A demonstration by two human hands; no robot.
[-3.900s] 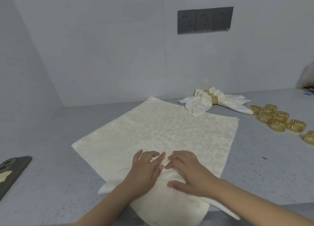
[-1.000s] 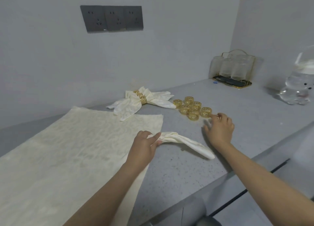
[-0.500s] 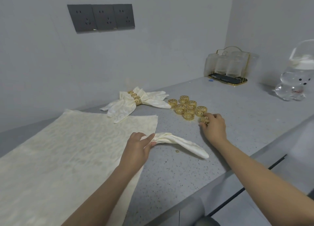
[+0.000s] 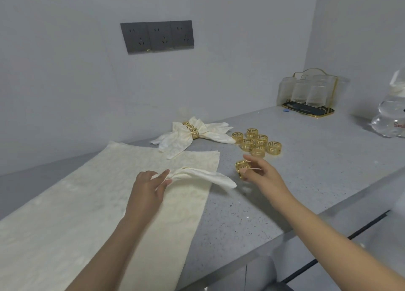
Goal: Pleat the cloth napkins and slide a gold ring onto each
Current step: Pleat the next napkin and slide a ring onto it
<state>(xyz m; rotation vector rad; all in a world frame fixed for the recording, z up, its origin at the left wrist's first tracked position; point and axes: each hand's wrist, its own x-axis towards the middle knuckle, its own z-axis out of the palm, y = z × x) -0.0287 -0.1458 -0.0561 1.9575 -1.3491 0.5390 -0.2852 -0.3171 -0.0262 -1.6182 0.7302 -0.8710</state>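
Left grip [image 4: 151, 184] pinches pleated napkin [image 4: 203, 175]; right grip [image 4: 260, 174] clasps gold ring [image 4: 242, 168] (half-hidden).

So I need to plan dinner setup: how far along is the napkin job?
Done: a small pile of ringed napkins by the wall. In hand: the left hand pinches a pleated napkin, and the right hand holds a gold ring near its free end. Left: ringing it, plus a flat napkin and six loose rings.

My left hand [image 4: 147, 186] low over bench, forearm reaching forward, thumb and forefinger pinched, other fingers loosely curled. My right hand [image 4: 262, 177] raised just beside it, forearm angled in from right edge, fingertips [image 4: 247, 177] pinched.
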